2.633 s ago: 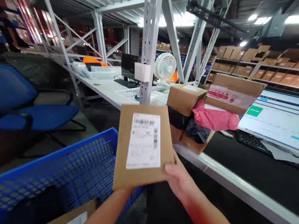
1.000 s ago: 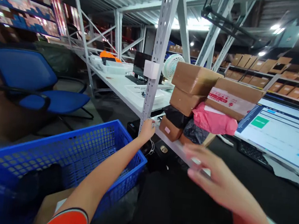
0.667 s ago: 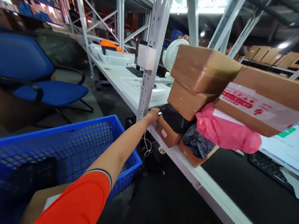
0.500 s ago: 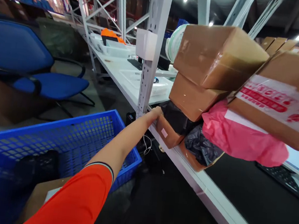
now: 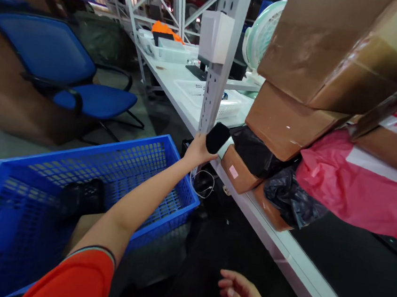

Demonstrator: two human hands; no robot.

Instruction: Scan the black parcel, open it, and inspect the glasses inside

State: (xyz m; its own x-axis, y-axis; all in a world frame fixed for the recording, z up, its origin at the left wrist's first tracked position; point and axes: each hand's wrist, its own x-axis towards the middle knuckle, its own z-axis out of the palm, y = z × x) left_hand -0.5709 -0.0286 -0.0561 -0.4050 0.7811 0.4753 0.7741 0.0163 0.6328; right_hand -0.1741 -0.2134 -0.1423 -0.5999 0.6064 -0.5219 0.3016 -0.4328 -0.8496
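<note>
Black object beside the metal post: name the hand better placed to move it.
Likely the left hand: it grips the black object beside the metal post. The right hand is well apart, low in the view, with nothing visible in it.

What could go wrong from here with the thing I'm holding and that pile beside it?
The dark flat item is in the left hand alone, with the right hand away from it, so it might slip.

The left hand is close to the pile, where the pink bag and black bag look soft under cartons; a knock could shift it.
</note>
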